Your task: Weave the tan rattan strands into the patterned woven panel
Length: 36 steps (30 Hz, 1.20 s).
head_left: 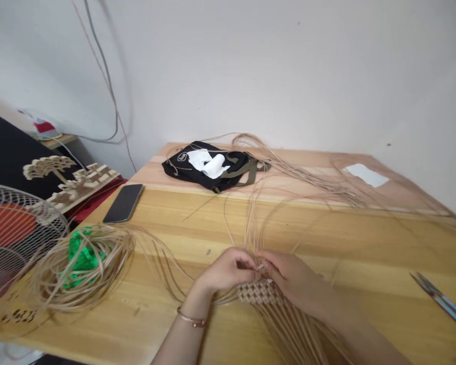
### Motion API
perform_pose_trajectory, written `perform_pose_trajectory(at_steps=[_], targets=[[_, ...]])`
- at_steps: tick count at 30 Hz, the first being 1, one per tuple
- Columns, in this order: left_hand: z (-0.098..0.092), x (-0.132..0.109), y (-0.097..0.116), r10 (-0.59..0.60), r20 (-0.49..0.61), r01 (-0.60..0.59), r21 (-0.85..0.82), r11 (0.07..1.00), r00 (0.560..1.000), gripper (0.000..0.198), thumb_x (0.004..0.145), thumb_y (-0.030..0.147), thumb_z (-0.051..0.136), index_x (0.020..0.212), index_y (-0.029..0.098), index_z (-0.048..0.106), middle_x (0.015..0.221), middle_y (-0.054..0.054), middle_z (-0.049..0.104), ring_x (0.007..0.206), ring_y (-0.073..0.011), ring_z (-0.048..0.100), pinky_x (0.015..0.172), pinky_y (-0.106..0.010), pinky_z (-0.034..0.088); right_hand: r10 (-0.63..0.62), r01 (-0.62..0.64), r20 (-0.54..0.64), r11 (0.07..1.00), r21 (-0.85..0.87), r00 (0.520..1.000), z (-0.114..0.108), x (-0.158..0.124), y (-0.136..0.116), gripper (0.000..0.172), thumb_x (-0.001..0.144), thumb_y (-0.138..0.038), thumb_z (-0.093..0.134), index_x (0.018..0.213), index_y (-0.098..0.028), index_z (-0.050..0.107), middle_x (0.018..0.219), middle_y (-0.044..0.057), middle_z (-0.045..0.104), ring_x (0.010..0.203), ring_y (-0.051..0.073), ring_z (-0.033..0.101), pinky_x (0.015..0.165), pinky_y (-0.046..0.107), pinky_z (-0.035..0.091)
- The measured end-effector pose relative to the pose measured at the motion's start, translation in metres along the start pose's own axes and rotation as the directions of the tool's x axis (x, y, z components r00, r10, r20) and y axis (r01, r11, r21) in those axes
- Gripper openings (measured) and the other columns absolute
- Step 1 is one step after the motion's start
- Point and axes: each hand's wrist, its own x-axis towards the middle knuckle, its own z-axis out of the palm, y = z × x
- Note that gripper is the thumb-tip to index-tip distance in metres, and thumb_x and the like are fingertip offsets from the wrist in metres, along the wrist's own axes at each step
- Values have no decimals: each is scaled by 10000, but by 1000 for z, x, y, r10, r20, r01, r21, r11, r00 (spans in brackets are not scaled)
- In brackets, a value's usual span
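A small woven piece of tan cane strips lies on the wooden table, its loose strips fanning toward me and away to the back. At its far edge my left hand pinches a strip between thumb and fingers. My right hand closes on the same edge from the other side, its fingertips almost meeting the left ones. The exact strip under the fingertips is partly hidden. Long cane strips rise past both hands toward the back of the table.
A coil of cane strips with green wrapping sits at the left, near a phone and a fan. Behind are a black bag with white tissue and a paper piece. Scissors lie right.
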Motion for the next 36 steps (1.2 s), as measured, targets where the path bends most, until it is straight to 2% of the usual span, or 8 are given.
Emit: perform_pose_trajectory(at_steps=[3, 9, 17, 20, 24, 30, 34, 36], targets=[[0, 0, 0, -11, -4, 11, -24, 1000, 1000, 79, 584, 162, 632, 635, 101, 631, 661, -26, 594, 612, -95, 502, 605, -215, 387, 3, -2, -15, 997, 80, 1000, 3, 7, -1, 255, 795, -187, 378, 756, -190, 631, 751, 32, 642, 696, 145, 540, 618, 238, 354], [0, -1, 3, -46, -33, 46, -23, 999, 998, 84, 598, 171, 637, 625, 93, 625, 613, -16, 590, 567, -78, 481, 578, -208, 360, 202, -205, 46, 917, 342, 978, -2, 29, 10, 142, 655, -228, 537, 682, -145, 648, 622, 15, 612, 545, 97, 496, 513, 205, 353], [-3, 0, 0, -67, 29, 69, -70, 995, 997, 202, 585, 263, 700, 686, 94, 654, 655, -29, 622, 590, -85, 507, 601, -218, 369, 204, -263, 187, 884, 386, 961, -5, 40, 19, 118, 591, -233, 574, 555, -125, 604, 461, -24, 510, 423, 63, 440, 425, 180, 335], [-2, 0, 2, -70, 27, 73, -113, 991, 997, 212, 590, 279, 701, 687, 95, 659, 629, -16, 616, 574, -76, 500, 586, -209, 360, 175, -228, 180, 911, 343, 968, -6, 39, 14, 99, 589, -198, 561, 530, -134, 609, 439, -28, 504, 427, 73, 449, 431, 187, 327], [-1, -1, 4, -103, -30, 97, -168, 981, 994, 217, 549, 265, 727, 636, 83, 649, 582, -8, 602, 546, -72, 495, 566, -208, 357, 139, -149, 61, 959, 239, 988, -5, 32, 2, 119, 623, -218, 570, 554, -156, 643, 491, -14, 549, 480, 88, 444, 454, 205, 278], [-2, -1, 4, -71, -29, 60, -286, 956, 997, 245, 500, 233, 757, 644, 68, 648, 610, -25, 618, 581, -86, 525, 592, -219, 380, -173, 162, -111, 981, -107, 979, 2, 25, -2, 205, 752, -281, 543, 625, -193, 677, 578, -10, 614, 539, 95, 472, 514, 220, 261], [-3, 0, 1, -58, -50, 36, -364, 931, 997, 229, 507, 212, 757, 649, 70, 646, 620, -30, 628, 595, -87, 541, 612, -222, 394, -209, 206, -131, 978, -37, 969, 5, 26, 1, 194, 791, -286, 508, 764, -212, 686, 697, 0, 655, 639, 114, 534, 568, 213, 313], [-3, 0, 0, -62, -52, 36, -397, 917, 997, 220, 503, 202, 759, 640, 74, 645, 620, -30, 632, 599, -87, 548, 619, -222, 399, -154, 157, -129, 987, 17, 980, 2, 23, 1, 218, 797, -312, 495, 928, -225, 645, 728, 2, 650, 657, 123, 541, 580, 216, 331]])
